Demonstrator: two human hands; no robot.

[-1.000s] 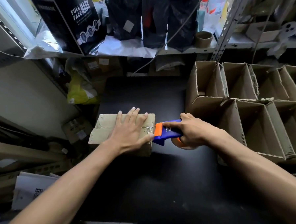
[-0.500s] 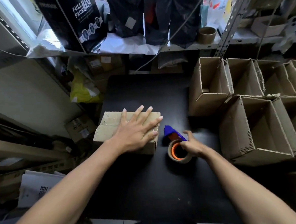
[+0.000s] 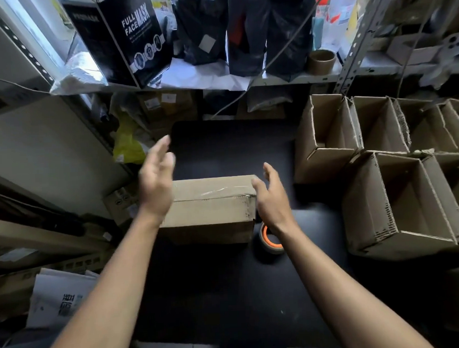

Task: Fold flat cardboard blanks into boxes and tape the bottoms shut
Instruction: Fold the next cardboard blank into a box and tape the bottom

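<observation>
A folded cardboard box (image 3: 211,209) lies upside down in the middle of the black table (image 3: 242,293), with clear tape along its bottom seam. My left hand (image 3: 155,177) is at the box's left end, fingers straight, raised slightly above it. My right hand (image 3: 270,195) is at the box's right end, fingers relaxed, holding nothing. The tape dispenser (image 3: 270,239), with its orange core, stands on the table just below my right wrist, partly hidden by it.
Several open finished boxes (image 3: 400,207) are stacked along the right side of the table. A shelf (image 3: 284,77) with black bags, a black "Full Face Mask" carton (image 3: 133,32) and an empty tape core (image 3: 321,61) crosses the back. Papers and clutter sit at the left.
My right hand let go of the tape dispenser and rose to the box's right end. My left hand lifted off the box top to its left end. The box now sits nearer the table's middle.
</observation>
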